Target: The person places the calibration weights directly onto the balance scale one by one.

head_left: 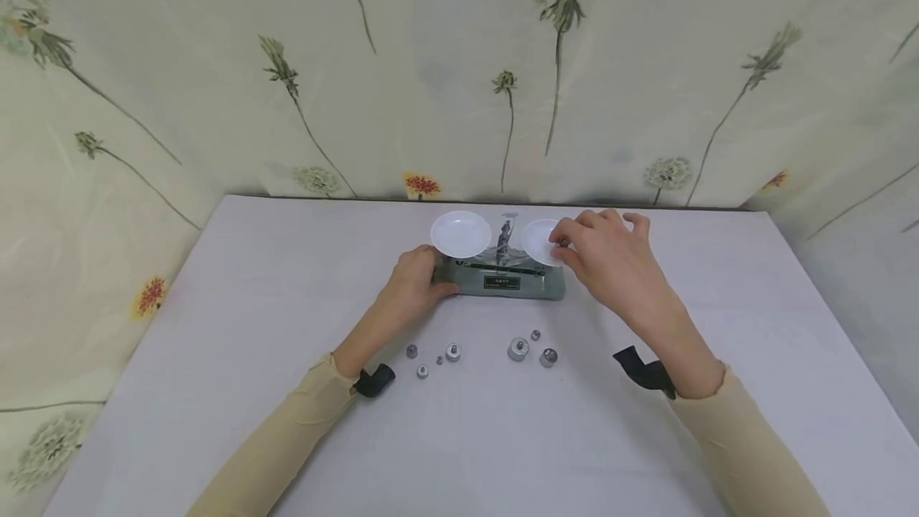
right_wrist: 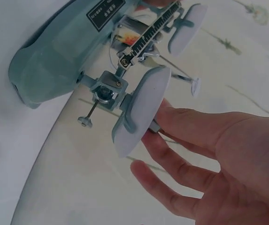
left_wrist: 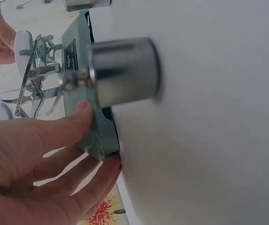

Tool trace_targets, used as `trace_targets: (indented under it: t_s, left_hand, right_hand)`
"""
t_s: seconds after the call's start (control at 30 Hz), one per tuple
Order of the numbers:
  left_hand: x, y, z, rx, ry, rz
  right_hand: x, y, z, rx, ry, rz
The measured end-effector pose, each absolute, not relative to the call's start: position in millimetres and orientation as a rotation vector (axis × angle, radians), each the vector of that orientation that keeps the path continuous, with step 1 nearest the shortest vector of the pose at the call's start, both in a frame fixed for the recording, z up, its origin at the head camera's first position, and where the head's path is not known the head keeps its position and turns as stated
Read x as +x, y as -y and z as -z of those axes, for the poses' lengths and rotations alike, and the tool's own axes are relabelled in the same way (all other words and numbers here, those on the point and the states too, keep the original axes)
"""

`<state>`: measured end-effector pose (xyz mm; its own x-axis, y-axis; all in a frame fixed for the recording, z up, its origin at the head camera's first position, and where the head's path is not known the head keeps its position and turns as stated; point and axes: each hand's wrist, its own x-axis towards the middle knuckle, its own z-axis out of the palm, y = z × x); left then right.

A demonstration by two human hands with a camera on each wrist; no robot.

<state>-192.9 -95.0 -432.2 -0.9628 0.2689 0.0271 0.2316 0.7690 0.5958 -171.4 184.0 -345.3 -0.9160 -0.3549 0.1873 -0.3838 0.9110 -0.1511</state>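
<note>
While your left hand [head_left: 414, 279] grips one end of the green balance scale [head_left: 502, 284], your right hand [head_left: 603, 252] pinches a little metal weight [right_wrist: 154, 126] at the right pan [head_left: 537, 241].

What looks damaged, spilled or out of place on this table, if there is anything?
Nothing stands out. The balance stands upright, its two white pans are in place, and the loose metal weights rest in two groups on the table. No spill or breakage shows.
</note>
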Motion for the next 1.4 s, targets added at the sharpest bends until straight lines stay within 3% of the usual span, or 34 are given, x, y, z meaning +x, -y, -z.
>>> trace_targets:
  t_s: [1.4]
  left_hand:
    - [-192.7, 96.0, 431.5, 0.414, -2.899, -0.99]
  right_hand:
    - [-183.1, -185.0, 355.3, 0.531, 2.933, -0.312]
